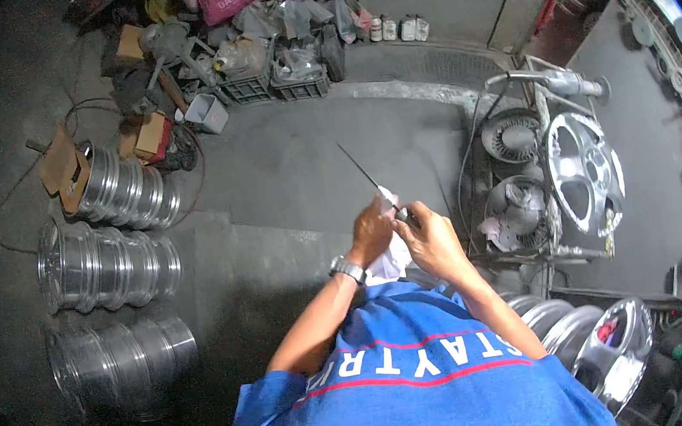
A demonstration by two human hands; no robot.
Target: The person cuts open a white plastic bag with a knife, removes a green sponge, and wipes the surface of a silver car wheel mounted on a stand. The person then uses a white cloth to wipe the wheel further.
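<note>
A thin dark rod (pixel 359 165) points away from me and to the left in front of my chest. Around its near end my left hand (pixel 372 228) is closed, with a white sheet (pixel 386 195), cloth or paper, between the fingers. My right hand (pixel 434 242) is closed on the rod's dark handle-like end (pixel 405 214), right beside the left hand. More white material (pixel 390 262) hangs below both hands; whether it joins the upper piece is hidden. A metal watch (pixel 347 270) circles my left wrist.
Stacked shiny wheel rims (pixel 109 267) stand on the left. At right a rack holds a spoked alloy wheel (pixel 563 182) and a power tool (pixel 563 83) with its cable. More rims (pixel 581 340) stand at lower right. Crates (pixel 302 88), bags and bottles (pixel 389 29) line the back.
</note>
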